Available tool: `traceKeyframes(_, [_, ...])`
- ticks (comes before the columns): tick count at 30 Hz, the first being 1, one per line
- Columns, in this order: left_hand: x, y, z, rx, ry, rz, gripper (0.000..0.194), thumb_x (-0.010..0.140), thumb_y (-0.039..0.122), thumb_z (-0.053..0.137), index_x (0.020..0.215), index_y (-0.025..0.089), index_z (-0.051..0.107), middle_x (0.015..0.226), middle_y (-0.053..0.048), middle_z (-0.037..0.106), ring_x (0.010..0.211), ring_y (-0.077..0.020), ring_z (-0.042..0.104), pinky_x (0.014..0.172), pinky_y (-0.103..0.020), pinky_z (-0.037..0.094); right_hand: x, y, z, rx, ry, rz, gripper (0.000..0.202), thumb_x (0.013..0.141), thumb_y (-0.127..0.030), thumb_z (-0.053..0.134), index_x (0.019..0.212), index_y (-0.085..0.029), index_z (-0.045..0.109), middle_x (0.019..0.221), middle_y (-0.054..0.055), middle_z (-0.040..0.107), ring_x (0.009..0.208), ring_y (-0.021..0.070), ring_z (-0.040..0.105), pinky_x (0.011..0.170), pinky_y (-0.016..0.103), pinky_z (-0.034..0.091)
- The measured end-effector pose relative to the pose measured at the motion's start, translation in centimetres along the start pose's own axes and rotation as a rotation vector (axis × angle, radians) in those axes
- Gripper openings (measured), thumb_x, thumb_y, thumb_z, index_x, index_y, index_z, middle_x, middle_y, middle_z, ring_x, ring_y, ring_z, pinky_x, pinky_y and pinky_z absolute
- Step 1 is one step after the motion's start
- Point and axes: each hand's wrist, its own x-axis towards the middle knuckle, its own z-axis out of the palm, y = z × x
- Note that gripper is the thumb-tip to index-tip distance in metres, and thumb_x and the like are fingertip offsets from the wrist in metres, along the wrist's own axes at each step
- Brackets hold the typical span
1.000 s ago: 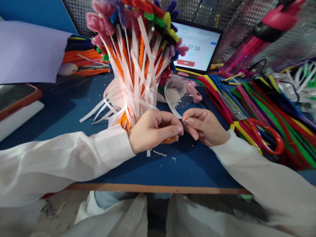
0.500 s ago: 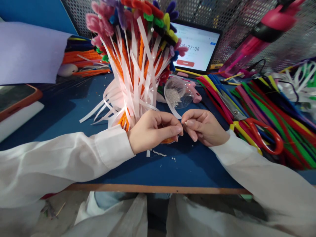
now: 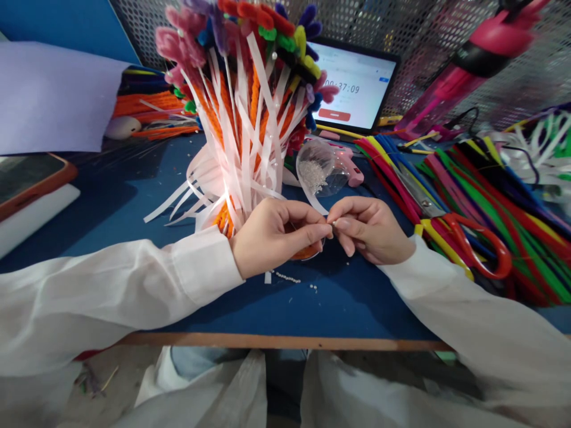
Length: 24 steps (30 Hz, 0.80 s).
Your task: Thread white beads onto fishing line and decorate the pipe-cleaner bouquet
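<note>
My left hand is closed in a pinch, a thin line showing by its fingers; what is between the fingertips is too small to name. Touching it at the fingertips, my right hand pinches a tiny pale bead. Below them on the blue table lie a short string of small pearl beads and a few loose beads. Partly hidden behind my left hand is an orange round item. A clear heart-shaped container of small beads stands behind the hands.
Pipe-cleaner flowers with white ribbons stand behind my left hand. At right, red-handled scissors rest on coloured pipe cleaners. Behind are a tablet and a pink bottle; a phone lies at left.
The fingertips of my two hands have come together, closing the small gap between them. The tablet's timer has advanced from 37:08 to 37:09.
</note>
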Motion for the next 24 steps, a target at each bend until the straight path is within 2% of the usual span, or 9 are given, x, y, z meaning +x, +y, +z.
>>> traceKeyframes(7, [0.2,-0.2,-0.2,0.141,0.053,0.097,0.024,0.074,0.033,0.081,0.074,0.011,0.072,0.065,-0.003,0.07,0.058,-0.009,0.063,0.057,-0.018,0.053,-0.6,0.0,0.1,-0.223,0.112,-0.13,0.011,0.084,-0.029,0.074,0.089,-0.019,0.075,0.051,-0.004,0.062,0.035,0.0059,0.049,0.035,0.019,0.032])
traceKeyframes(13, [0.2,-0.3,-0.4,0.159,0.048,0.097,0.022,0.076,0.032,0.08,0.077,0.011,0.074,0.068,-0.004,0.072,0.061,-0.0097,0.065,0.059,-0.017,0.054,-0.7,-0.3,0.6,-0.276,0.142,-0.202,0.004,0.082,-0.025,0.075,0.085,-0.021,0.076,0.051,-0.005,0.063,0.038,0.0064,0.054,0.037,0.019,0.038])
traceKeyframes(21, [0.2,-0.4,-0.4,0.13,0.047,0.077,0.021,0.074,0.03,0.081,0.077,0.011,0.074,0.067,-0.004,0.072,0.06,-0.0094,0.065,0.057,-0.016,0.054,-1.0,-0.8,1.0,-0.428,0.205,-0.199,0.01,0.084,-0.032,0.072,0.082,-0.022,0.074,0.051,-0.005,0.062,0.038,0.0074,0.053,0.039,0.022,0.041])
traceKeyframes(24, [0.2,-0.4,-0.3,0.127,0.036,0.077,0.023,0.074,0.03,0.082,0.084,0.01,0.075,0.073,-0.005,0.075,0.064,-0.0109,0.068,0.061,-0.018,0.055,-1.2,-1.0,1.2,-0.469,0.235,-0.21,0.01,0.085,-0.032,0.072,0.082,-0.023,0.074,0.048,-0.005,0.061,0.038,0.0079,0.052,0.04,0.023,0.042])
